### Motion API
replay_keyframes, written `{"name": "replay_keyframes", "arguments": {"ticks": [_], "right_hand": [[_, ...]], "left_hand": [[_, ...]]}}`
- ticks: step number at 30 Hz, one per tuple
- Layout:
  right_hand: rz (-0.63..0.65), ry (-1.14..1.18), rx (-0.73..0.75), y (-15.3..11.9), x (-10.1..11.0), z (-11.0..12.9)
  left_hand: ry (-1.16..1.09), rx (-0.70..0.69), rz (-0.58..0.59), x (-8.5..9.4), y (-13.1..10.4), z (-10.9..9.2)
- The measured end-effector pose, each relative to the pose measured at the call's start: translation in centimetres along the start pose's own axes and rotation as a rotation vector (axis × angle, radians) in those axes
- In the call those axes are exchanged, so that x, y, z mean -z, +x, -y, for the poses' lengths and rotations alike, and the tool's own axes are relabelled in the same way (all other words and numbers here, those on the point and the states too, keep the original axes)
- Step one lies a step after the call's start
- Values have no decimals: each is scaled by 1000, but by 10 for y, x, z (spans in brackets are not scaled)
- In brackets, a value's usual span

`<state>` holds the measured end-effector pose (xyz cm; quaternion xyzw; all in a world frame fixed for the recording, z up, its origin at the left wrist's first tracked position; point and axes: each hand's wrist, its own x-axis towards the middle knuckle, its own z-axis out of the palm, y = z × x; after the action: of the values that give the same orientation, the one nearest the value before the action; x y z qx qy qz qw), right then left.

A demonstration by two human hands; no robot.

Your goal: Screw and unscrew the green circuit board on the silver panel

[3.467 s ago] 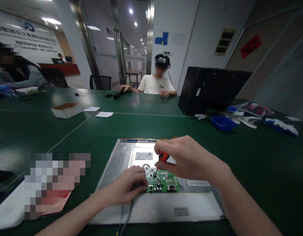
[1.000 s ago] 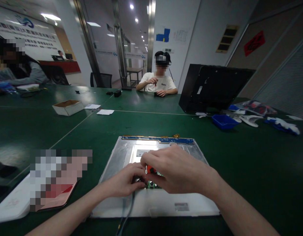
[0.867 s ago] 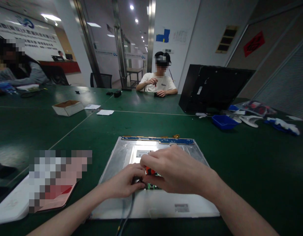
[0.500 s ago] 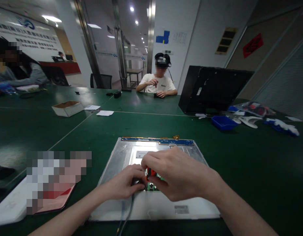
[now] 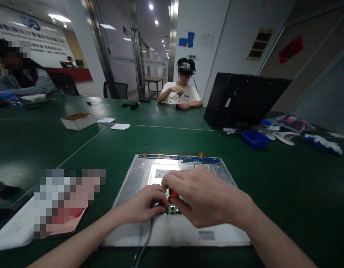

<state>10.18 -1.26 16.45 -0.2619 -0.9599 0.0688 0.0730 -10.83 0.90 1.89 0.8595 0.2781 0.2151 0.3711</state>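
Observation:
A flat metal display panel (image 5: 127, 230) lies before me, with a blue circuit strip (image 5: 202, 160) along its far edge. My right hand (image 5: 205, 195) is closed around a screwdriver (image 5: 172, 194) with a red and black handle, over a small green circuit board (image 5: 172, 209). The screwdriver's tip is hidden. Beside it, my left hand (image 5: 145, 204) is closed at the board's left side, its fingertips around a dark cable (image 5: 150, 232) that trails toward the near edge of the panel. Most of the board is covered by my hands.
Left of the panel lie a pink phone-like slab (image 5: 77, 219) and a white object (image 5: 15, 230). Farther off are an open box (image 5: 78, 122), a black monitor housing (image 5: 244, 102) and a blue tray (image 5: 255, 139). A person (image 5: 185, 89) works across the green table (image 5: 166, 143).
The view has shifted slightly. Both hands keep nearly the same place over the board, and the right hand still grips the screwdriver.

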Motion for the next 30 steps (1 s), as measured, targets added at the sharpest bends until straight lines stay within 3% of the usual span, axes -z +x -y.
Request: {"name": "replay_keyframes", "arguments": {"ticks": [8, 14, 20, 26, 30], "right_hand": [[-57, -103, 8, 3, -7, -2], [-12, -3, 7, 1, -2, 0], [-29, -103, 5, 5, -7, -2], [17, 18, 6, 1, 2, 0], [-2, -38, 5, 4, -2, -1]], "left_hand": [[29, -39, -10, 0, 2, -1], [21, -51, -16, 2, 1, -3], [23, -6, 0, 0, 1, -2], [7, -32, 10, 2, 2, -4], [12, -24, 1, 3, 2, -7]]}}
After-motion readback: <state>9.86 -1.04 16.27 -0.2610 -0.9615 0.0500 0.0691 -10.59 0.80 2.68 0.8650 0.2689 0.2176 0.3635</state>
